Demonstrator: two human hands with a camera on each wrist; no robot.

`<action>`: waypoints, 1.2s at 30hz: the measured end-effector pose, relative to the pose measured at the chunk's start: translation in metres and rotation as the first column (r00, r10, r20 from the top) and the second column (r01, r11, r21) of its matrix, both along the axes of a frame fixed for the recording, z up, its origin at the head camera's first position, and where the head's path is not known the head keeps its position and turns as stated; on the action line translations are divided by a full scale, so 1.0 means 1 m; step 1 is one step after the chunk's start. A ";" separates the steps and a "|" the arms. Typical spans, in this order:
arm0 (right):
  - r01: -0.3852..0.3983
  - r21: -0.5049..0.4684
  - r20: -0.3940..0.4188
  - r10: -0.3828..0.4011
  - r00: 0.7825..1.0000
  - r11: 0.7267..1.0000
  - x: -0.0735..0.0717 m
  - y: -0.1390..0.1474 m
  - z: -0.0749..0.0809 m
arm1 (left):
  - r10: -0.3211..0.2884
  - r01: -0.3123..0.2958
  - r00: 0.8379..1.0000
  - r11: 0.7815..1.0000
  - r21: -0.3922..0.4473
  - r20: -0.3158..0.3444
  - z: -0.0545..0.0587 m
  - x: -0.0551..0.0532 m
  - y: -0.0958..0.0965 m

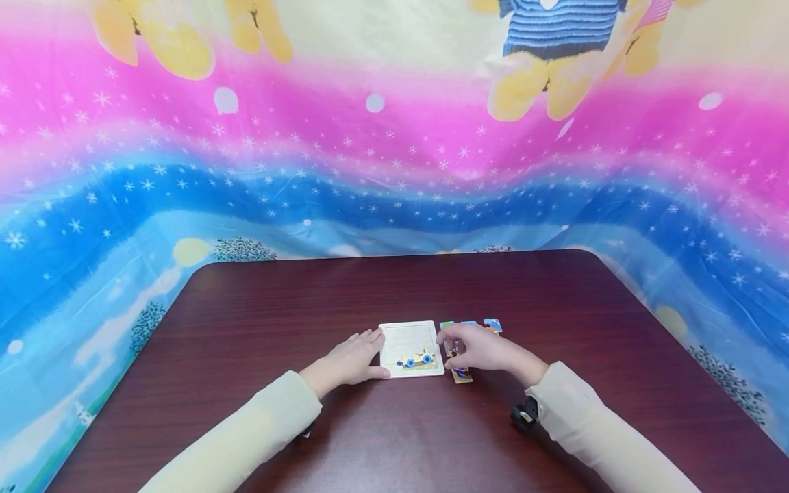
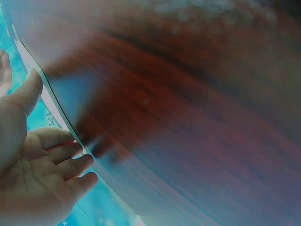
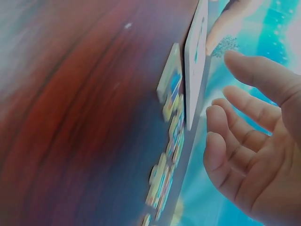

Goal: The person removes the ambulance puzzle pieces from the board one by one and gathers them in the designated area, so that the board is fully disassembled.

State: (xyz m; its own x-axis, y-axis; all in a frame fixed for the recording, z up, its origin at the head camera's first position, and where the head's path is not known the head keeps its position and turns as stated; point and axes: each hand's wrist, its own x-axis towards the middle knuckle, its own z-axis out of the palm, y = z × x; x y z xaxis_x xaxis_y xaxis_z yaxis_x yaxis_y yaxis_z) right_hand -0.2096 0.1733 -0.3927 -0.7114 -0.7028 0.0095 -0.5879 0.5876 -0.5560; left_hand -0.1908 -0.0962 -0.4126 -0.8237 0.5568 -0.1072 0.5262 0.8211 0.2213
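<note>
A white puzzle tray (image 1: 403,339) lies flat on the table, with puzzle pieces (image 1: 419,360) showing blue wheels along its near side. My left hand (image 1: 351,358) rests at the tray's left edge, fingers extended; in the left wrist view its thumb and fingertips meet the tray's rim (image 2: 52,100). On the other side my right hand (image 1: 487,350) is over the loose puzzle pieces (image 1: 462,377), covering some of them. The right wrist view shows that hand (image 3: 258,127) with bent, spread fingers and nothing between them, above the pieces (image 3: 173,87) beside the tray.
The dark reddish wooden table (image 1: 296,294) carries the tray and pieces near its middle. More loose pieces (image 1: 493,324) lie beyond my right hand. A colourful printed cloth (image 1: 382,150) hangs behind and around the table. A black wrist device (image 1: 524,413) sits at the right cuff.
</note>
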 end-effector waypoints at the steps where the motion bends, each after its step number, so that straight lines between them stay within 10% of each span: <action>1: -0.001 -0.005 0.000 0.001 1.000 1.000 -0.001 -0.003 0.000 | -0.001 0.001 1.000 1.000 0.000 -0.001 0.000 0.000 0.000; 17: -0.022 0.023 0.048 0.021 0.999 0.999 -0.009 -0.042 -0.007 | -0.015 0.016 1.000 1.000 0.022 -0.023 0.001 -0.002 0.001; 36: -0.064 0.118 -0.084 0.074 0.994 0.991 -0.007 -0.057 -0.011 | -0.012 0.012 1.000 0.999 0.030 -0.013 0.003 -0.001 0.001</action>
